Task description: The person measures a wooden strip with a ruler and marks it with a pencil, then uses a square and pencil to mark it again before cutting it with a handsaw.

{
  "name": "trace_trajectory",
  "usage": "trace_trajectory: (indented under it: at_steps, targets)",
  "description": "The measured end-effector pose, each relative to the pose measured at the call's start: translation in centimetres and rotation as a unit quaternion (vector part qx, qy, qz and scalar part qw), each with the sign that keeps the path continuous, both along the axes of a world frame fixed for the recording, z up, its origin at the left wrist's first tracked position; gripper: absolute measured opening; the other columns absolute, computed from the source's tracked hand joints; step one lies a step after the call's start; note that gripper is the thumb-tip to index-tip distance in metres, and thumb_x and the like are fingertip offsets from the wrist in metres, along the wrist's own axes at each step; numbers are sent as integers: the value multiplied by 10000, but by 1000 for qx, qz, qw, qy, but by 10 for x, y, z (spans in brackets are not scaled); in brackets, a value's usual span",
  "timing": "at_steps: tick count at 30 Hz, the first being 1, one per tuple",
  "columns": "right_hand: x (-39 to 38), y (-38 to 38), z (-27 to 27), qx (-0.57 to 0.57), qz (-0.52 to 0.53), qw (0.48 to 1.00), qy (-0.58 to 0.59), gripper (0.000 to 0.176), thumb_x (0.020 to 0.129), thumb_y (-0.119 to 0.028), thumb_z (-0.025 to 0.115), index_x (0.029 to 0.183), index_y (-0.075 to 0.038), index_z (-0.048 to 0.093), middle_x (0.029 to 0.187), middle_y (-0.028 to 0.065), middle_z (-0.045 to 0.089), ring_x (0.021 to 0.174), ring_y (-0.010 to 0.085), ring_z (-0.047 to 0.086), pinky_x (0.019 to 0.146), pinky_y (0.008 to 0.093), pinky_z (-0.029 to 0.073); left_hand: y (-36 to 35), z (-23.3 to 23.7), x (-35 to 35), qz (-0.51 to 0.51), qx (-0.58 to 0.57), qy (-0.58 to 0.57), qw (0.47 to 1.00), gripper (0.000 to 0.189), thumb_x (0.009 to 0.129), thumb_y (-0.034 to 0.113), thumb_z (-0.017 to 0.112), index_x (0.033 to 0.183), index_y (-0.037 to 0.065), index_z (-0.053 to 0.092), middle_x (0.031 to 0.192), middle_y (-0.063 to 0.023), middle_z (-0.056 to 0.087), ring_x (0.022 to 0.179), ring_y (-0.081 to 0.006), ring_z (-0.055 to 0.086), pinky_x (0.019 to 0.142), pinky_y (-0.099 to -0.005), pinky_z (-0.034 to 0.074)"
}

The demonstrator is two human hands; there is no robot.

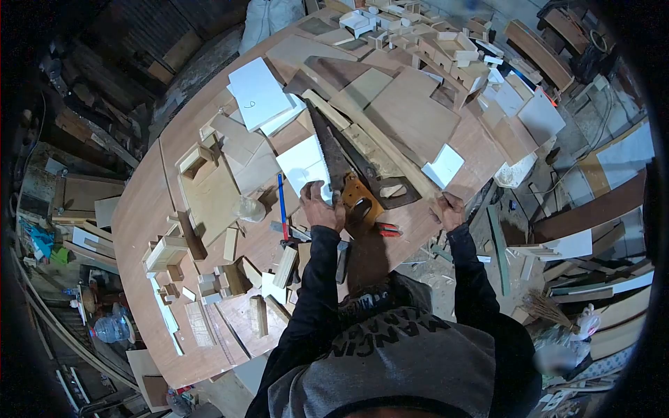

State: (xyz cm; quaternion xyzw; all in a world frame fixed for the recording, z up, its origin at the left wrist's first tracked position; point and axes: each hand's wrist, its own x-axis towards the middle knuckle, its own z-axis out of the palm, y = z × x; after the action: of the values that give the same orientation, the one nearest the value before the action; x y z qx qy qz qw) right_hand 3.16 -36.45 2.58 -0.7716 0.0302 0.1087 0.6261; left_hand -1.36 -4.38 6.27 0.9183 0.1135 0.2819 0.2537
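My left hand (322, 210) grips the near edge of a white board (304, 164), thumb and fingers closed on it. Just right of the board lies a handsaw (362, 203), its wooden handle towards me and its toothed blade pointing away. My right hand (449, 210) is at the table's right edge, fingers curled, by the near end of a long wooden strip (397, 159). What those fingers hold, if anything, is hidden. A small white piece (444, 166) lies just beyond it. Red-handled pliers (388, 230) rest between my hands, and a blue stick-like tool (281, 198) lies left of the board.
The wooden table (139, 230) carries a stack of white sheets (258, 94), a brown panel (412, 111), a clear plastic cup (249, 208) and several small wooden assemblies (167, 254). More wooden pieces (453, 52) crowd the far end. Offcuts and a straw broom (550, 310) are at right.
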Motion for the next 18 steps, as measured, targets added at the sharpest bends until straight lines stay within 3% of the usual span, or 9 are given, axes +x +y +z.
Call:
trace_trajectory:
  at_steps: [1,3,4,5,8,9,11,12,18]
  targets:
    - [-5,1,5,77,-19,997,9,228,928,-231,510,934,-20,598,631,65,582,444,108,498,397,238,392,0,-1,3,0,-1,2,1000,442,749,217,673,1107,12,516,1076,-189,519,1109,-342,459,883,-453,423]
    - [-11,4,7,153,-41,987,18,227,931,-232,509,923,-23,597,633,70,589,445,110,505,399,238,396,-3,-3,12,-108,-275,-5,956,391,770,136,658,1107,15,500,1002,-160,567,937,-271,575,786,-389,472]
    - [-12,5,9,207,-33,978,2,223,932,-219,509,949,-16,599,638,76,592,453,117,514,414,237,411,-10,16,12,-160,-298,-35,940,355,794,48,624,1121,23,486,948,-116,598,798,-197,616,684,-316,504]
    - [-13,6,10,261,-25,965,-16,222,932,-207,509,975,-9,600,644,81,596,461,123,523,428,237,425,-13,27,12,-164,-299,-37,939,355,794,48,624,1121,23,486,948,-116,598,798,-197,616,684,-316,504]
    - [-32,20,46,164,-23,984,-71,246,932,-186,515,1036,22,595,750,102,620,552,129,568,466,237,456,-27,78,4,-193,-606,46,770,388,857,37,579,1205,79,414,1027,-91,581,898,-193,630,651,-288,531]
    - [-39,25,55,162,-24,984,-74,246,932,-186,515,1036,22,595,750,102,620,552,129,568,466,237,456,-30,92,1,-196,-607,45,769,388,857,37,579,1205,79,414,1027,-91,581,898,-193,630,651,-288,531]
    - [-52,36,70,-126,37,921,-366,256,919,-147,529,1069,51,589,882,129,623,655,153,600,551,249,490,-31,113,-8,-235,-642,8,730,416,868,69,587,1224,85,372,1071,-103,562,916,-208,631,623,-293,536]
    - [-63,40,79,-123,43,934,-334,236,880,-119,574,1045,46,607,960,140,613,782,190,608,674,283,496,-30,122,-14,-235,-645,1,727,450,853,72,613,1224,73,358,1064,-114,551,876,-215,630,624,-306,538]
    - [-114,78,116,-147,58,909,-385,364,742,-62,691,1087,-13,588,986,127,594,915,220,581,812,320,459,-4,118,-62,-166,-548,-115,811,408,825,40,636,1158,52,401,988,-107,553,786,-180,610,607,-315,554]
